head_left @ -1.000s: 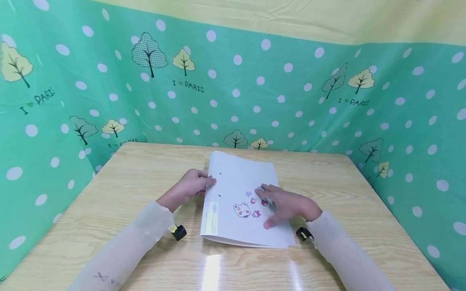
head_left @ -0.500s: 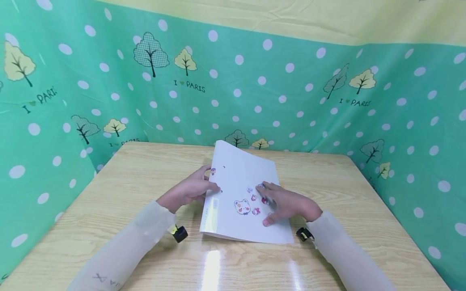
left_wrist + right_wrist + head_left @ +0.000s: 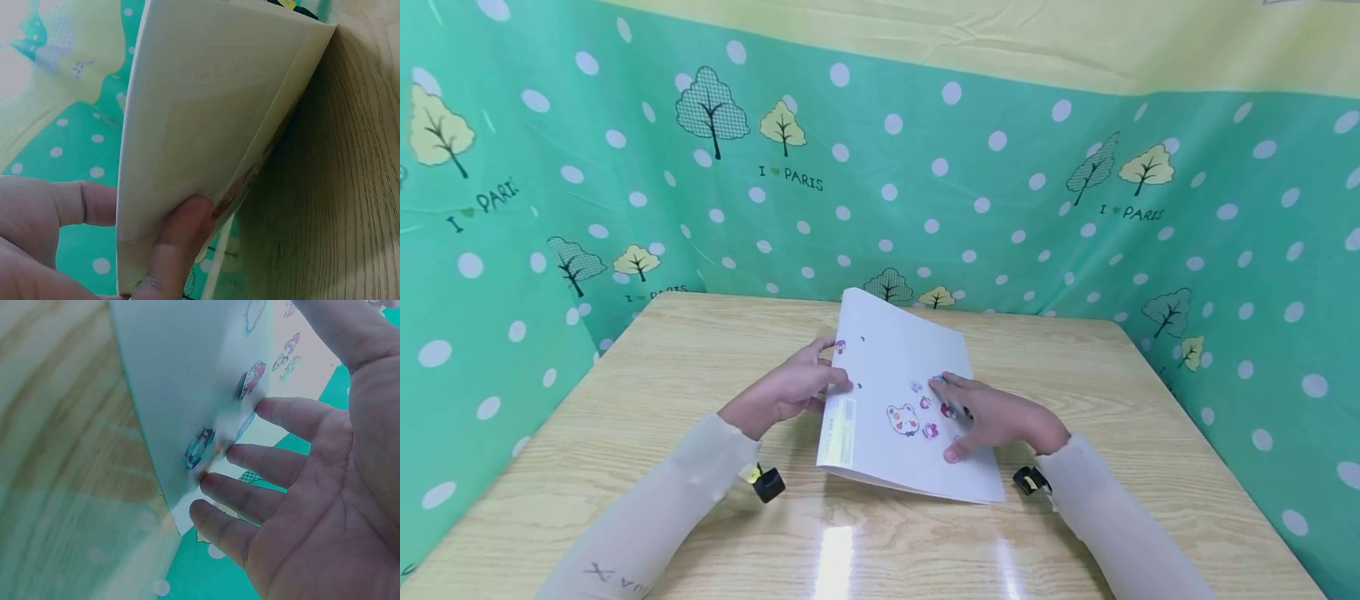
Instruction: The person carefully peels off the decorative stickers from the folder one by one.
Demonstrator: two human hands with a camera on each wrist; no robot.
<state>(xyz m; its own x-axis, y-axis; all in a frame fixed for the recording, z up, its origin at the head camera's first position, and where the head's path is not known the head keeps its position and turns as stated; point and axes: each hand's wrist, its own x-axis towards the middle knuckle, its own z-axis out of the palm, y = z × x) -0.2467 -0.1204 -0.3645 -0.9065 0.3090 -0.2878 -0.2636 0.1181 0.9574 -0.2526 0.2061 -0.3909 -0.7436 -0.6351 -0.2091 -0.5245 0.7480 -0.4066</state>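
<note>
Folder raised at left, edge pinched by your left hand, long axis near-to-far, your spread right hand over its right side.

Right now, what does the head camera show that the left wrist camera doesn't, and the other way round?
Only the head view: the right hand resting on the white folder, and the bear-face sticker.

Only the left wrist view: a fingertip of the left hand against the folder's side turned from the head camera.

Both: the folder, the left hand holding it, the wooden table and the dotted green cloth.
</note>
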